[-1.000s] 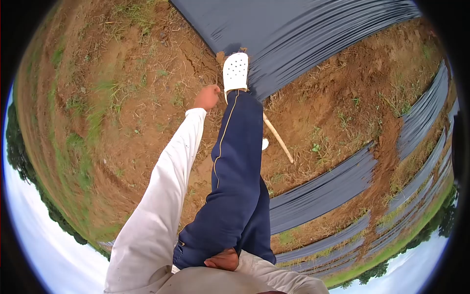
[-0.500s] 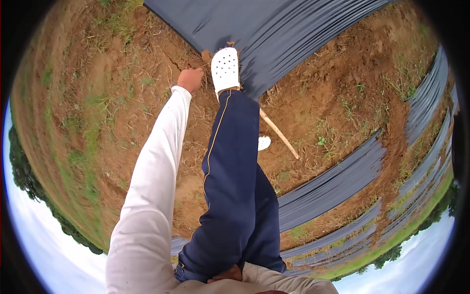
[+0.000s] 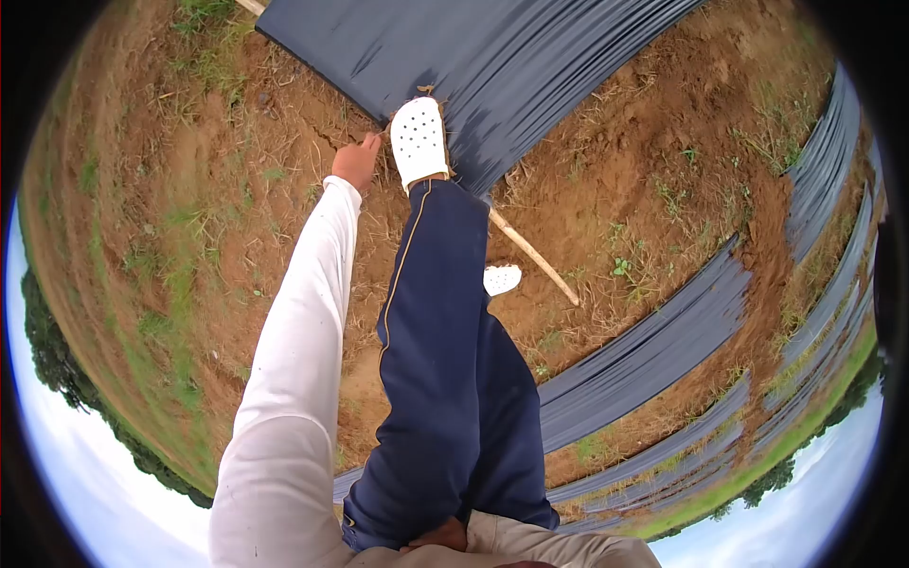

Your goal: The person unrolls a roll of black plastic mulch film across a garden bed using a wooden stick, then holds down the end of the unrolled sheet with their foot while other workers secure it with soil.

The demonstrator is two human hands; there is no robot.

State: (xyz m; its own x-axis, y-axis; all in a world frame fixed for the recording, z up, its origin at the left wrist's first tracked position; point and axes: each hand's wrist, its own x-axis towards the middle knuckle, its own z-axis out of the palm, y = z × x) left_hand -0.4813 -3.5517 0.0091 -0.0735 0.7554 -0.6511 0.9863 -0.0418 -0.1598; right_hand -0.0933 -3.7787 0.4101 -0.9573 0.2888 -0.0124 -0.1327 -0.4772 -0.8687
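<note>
My left hand (image 3: 356, 161) reaches down to the brown soil beside a white clog (image 3: 418, 138) on my foot. Its fingers look extended toward the corner between the clog and the edge of a dark plastic mulch sheet (image 3: 369, 43); I see nothing held in them. The clog presses on the near end of the sheet, with a little soil by its toe. At the bottom of the view, my right hand (image 3: 443, 536) lies against my dark trousers, mostly covered by my body and sleeve, so its fingers cannot be made out.
A pale wooden stick (image 3: 535, 254) lies angled on the soil, running up to the sheet's end. Another stick end (image 3: 250, 6) shows at the sheet's far left corner. My other clog (image 3: 502, 279) stands behind. More plastic-covered rows (image 3: 653, 341) stretch to the right, with grass at left.
My left hand has shifted slightly, its fingers straighter and pointing toward the sheet's edge. The view has tilted a little, bringing the far stick end into sight. My right hand stays put.
</note>
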